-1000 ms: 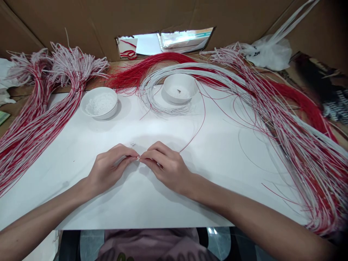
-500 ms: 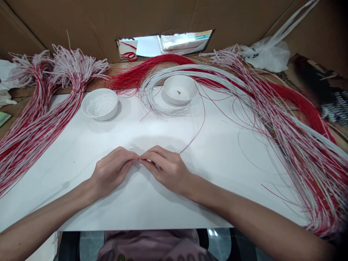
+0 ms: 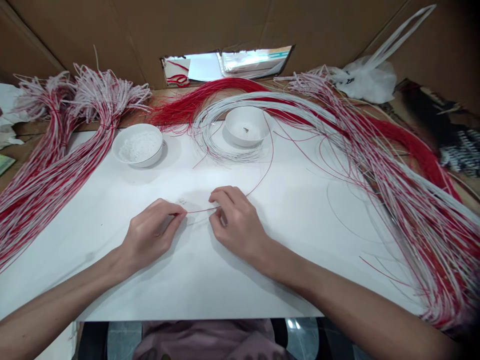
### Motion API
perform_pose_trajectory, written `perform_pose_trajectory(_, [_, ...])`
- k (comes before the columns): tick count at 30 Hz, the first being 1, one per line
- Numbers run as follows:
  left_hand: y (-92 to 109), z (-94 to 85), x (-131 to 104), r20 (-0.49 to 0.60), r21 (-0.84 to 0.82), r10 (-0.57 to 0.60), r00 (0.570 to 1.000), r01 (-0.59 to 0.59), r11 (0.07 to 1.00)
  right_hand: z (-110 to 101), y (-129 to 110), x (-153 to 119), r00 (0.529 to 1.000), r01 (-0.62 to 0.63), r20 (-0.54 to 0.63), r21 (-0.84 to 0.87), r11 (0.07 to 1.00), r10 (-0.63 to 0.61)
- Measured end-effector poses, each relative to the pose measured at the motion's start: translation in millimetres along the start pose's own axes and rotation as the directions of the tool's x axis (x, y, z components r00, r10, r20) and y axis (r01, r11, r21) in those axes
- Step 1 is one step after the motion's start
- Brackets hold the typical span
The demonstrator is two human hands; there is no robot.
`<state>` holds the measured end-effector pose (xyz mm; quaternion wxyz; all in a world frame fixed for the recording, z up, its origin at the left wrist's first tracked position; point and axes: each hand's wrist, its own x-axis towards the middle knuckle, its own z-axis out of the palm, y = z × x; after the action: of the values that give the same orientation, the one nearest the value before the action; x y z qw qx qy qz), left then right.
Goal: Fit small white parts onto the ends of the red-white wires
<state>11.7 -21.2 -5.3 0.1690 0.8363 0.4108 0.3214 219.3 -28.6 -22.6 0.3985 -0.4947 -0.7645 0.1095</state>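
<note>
A thin red cord [image 3: 198, 210] runs almost level between my hands. Its left end is pinched between thumb and fingertips of my left hand [image 3: 152, 232], which is closed on it. To the right, my right hand [image 3: 238, 222] has its thumb and index finger apart, with the cord passing between them; whether the other fingers touch it is hidden. Beyond that hand the cord curves up towards a white bowl [image 3: 247, 137] that holds a small dark bit. Another white bowl [image 3: 140, 161], with small whitish pieces inside, stands at the left.
Bundles of red and white cords lie at the left [image 3: 75, 160] and right [image 3: 390, 175]. Coiled white cord [image 3: 204, 125] and a red bundle [image 3: 225, 85] lie at the back. Cardboard walls [image 3: 112, 40] and a plastic bag [image 3: 369, 80] border the white table [image 3: 180, 280].
My hands were fingertip to fingertip. The right hand has moved right and up and its fingers have parted, so a stretch of red cord now shows between the hands.
</note>
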Motion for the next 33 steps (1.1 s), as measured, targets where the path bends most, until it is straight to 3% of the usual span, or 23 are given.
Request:
perform_pose_trajectory(3, [0,0.1,0,0.034,-0.032,0.021,0.999,-0.020,0.999,3,-5,-4,0.994,0.085,0.067,0.102,0.991,-0.092])
perform_pose_trajectory(7, [1,-2.1,2,0.035,-0.046,0.037,0.999,-0.035,0.998,5,-6,-7,0.987,0.082,0.122,0.145,0.986,-0.100])
perform_pose_trajectory(12, [-6,-5.7,11,-0.039,0.060,-0.121,0.992,0.123,0.991,6,-1,-8,0.991,0.091,0.082,0.151,0.984,-0.104])
perform_pose_trajectory(15, [-13,-5.4,15,0.003,0.122,-0.172,0.985,0.171,0.978,6,0,-7,0.994,0.073,0.070,0.176,0.982,-0.087])
perform_pose_trajectory(22, [-20,-2.7,14,0.034,0.170,-0.151,0.988,0.143,0.975,5,-4,-6,0.993,0.025,0.107,0.232,0.972,-0.051])
perform_pose_trajectory(33, [-23,-1.6,16,0.022,0.099,-0.115,0.993,0.112,0.989,5,-5,-5,0.992,0.036,0.107,0.250,0.968,-0.065])
